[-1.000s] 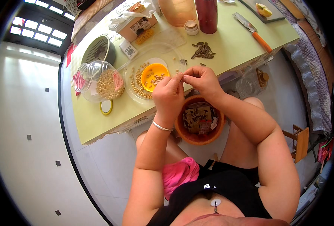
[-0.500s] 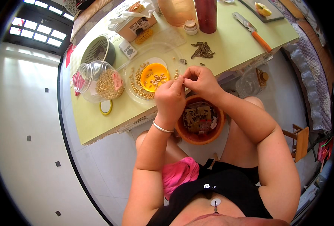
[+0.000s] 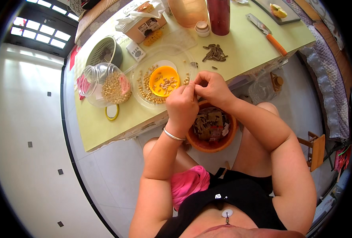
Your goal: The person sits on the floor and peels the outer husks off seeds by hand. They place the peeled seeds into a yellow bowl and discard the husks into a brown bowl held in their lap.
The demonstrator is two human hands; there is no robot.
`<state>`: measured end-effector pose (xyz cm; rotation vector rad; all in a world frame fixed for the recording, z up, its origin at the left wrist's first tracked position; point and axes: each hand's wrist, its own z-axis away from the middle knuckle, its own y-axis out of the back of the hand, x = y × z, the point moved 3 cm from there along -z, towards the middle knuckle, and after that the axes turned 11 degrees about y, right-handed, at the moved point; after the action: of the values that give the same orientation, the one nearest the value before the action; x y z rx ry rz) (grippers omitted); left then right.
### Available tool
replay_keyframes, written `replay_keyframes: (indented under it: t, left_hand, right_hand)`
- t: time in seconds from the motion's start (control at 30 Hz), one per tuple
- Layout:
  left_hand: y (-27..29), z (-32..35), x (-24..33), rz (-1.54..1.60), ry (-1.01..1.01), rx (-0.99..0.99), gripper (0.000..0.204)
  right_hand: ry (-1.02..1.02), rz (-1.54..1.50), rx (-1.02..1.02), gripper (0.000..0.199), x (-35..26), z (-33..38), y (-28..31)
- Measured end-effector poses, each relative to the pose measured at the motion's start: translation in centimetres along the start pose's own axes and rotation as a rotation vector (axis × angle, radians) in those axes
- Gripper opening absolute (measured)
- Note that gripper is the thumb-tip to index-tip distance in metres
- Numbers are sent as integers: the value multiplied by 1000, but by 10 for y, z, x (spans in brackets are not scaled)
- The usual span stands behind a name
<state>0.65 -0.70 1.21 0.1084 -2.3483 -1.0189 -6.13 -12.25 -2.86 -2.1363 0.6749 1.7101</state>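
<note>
Pale slender kernels [image 3: 167,84]: we find them loose in a round yellow bowl [image 3: 164,73], just beyond the left hand [image 3: 182,104] and to its left.
Left hand: thumb and finger drawn together at the tips, close against those of the right hand [image 3: 213,88]; anything between them is too small for us to make out.
Right hand: pinched likewise, knuckles bent, just right of the left hand.
Clear round plastic tray [image 3: 174,53]: around the yellow bowl, beyond the left hand, with round tan beans [image 3: 148,94] scattered in it.
Dark elongated seeds [image 3: 214,52]: we see them heaped beyond the right hand, on the pale yellow-green table [image 3: 247,51].
Round orange-brown bin [image 3: 209,148]: below both hands, dark scraps inside.
Clear plastic jar [image 3: 114,88]: well left of the left hand, more tan beans inside.
Orange-handled knife [image 3: 269,35]: well beyond the right hand, to its right.
</note>
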Motion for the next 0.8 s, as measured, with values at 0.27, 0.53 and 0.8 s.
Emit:
replay_keyframes:
  t: [0.27, 0.53, 0.8]
  left_hand:
    - [0, 0, 0, 49, 59, 14, 21]
    - [0, -1, 2, 73, 33, 27, 17]
    - [3, -1, 0, 66, 73, 19, 16]
  right_hand:
    - [-4, 15, 18, 15, -4, -1, 1]
    - [-60, -105, 23, 15, 1, -3, 1]
    - [-28, -80, 31, 13, 7, -3, -5]
